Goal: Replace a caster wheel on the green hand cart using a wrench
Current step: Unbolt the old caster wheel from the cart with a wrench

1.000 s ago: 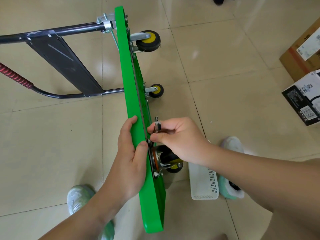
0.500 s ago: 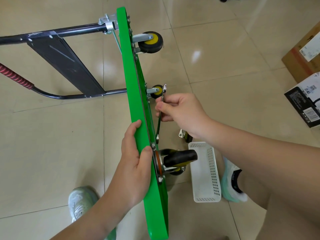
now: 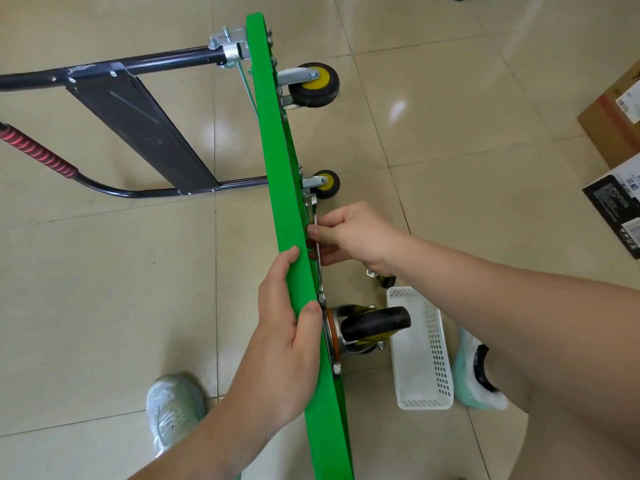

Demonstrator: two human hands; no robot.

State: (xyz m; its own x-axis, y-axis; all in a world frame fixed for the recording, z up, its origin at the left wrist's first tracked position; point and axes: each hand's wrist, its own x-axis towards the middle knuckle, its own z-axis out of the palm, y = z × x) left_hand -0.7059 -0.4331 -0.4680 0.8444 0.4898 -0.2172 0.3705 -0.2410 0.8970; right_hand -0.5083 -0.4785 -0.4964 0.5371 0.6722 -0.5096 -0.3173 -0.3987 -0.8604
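Note:
The green hand cart (image 3: 277, 161) stands on its edge on the tiled floor, underside facing right. My left hand (image 3: 287, 337) grips the platform's upper edge just beside a black caster wheel (image 3: 374, 323) mounted on the underside. My right hand (image 3: 349, 233) pinches a slim silver wrench (image 3: 317, 244) that lies along the underside, its lower end at the caster's mounting plate. Two yellow-hubbed casters, one (image 3: 317, 84) far and one (image 3: 323, 183) nearer, sit further up the platform. A loose caster (image 3: 381, 277) lies on the floor, partly hidden under my right wrist.
A white perforated basket (image 3: 420, 355) lies on the floor right of the cart. The cart's folded black handle (image 3: 138, 123) with a red grip (image 3: 38, 150) stretches left. Cardboard boxes (image 3: 613, 133) stand at the right edge. My shoes (image 3: 173, 410) flank the cart.
My right hand swung the wrench away from the caster plate up along the underside, so its handle now points toward the far wheels. The view also shifted slightly; my left hand kept its grip.

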